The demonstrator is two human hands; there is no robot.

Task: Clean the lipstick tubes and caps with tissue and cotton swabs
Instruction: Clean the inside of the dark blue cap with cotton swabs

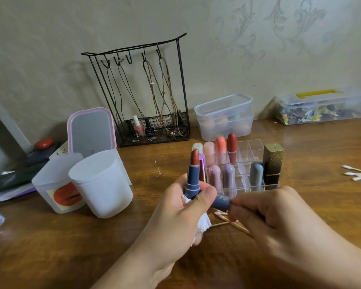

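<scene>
Left hand (pixel 183 207) grips lipstick (pixel 193 174); right hand (pixel 265 213) pinches cap (pixel 221 202).

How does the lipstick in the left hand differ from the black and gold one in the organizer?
The blue lipstick is uncapped, its brown-red stick showing; the black and gold lipstick is capped. The blue one is round and gripped in the left hand with tissue; the black one is square-sided and stands in the clear organizer. Both are upright.

lipstick (pixel 194 157) brick-red | tube (pixel 191 180) slate-blue | cap (pixel 221 201) slate-blue, gold lettering | table (pixel 71 236) brown woodgrain
</scene>
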